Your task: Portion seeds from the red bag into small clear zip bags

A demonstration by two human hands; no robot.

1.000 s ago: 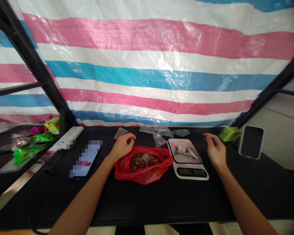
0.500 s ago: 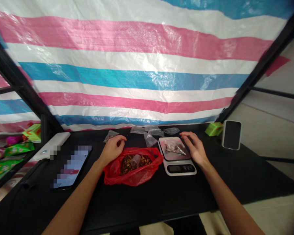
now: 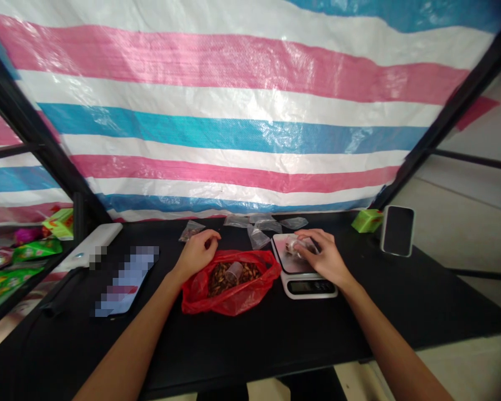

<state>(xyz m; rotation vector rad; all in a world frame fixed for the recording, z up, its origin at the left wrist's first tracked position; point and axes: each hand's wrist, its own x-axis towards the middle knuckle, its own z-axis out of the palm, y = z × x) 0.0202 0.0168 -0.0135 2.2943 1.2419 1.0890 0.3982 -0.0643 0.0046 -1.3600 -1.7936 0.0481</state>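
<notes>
My right hand (image 3: 323,257) is over the white kitchen scale (image 3: 311,288), its thumb and fingers closed around a small clear plastic bag (image 3: 293,245) on the weighing plate. Part of that bag is hidden by the fingers. My left hand (image 3: 198,253) rests by the left rim of an open red plastic bag (image 3: 237,303), fingers curled in with nothing visible in them. Small brown seed-like pieces (image 3: 220,283) fill the red bag, and a clear plastic cup (image 3: 234,273) lies tilted on them. Behind my left hand sits another small filled bag (image 3: 191,230).
Several flat clear bags (image 3: 259,236) lie along the back of the black table (image 3: 242,345). At the left are a phone (image 3: 129,284) and a white device (image 3: 94,245). A green box (image 3: 366,220) and a second phone (image 3: 397,231) stand at the right. Striped sheeting (image 3: 250,133) hangs behind.
My right hand has moved left from beside the scale onto its plate and closed on the small bag there. My left hand stays by the red bag, still curled.
</notes>
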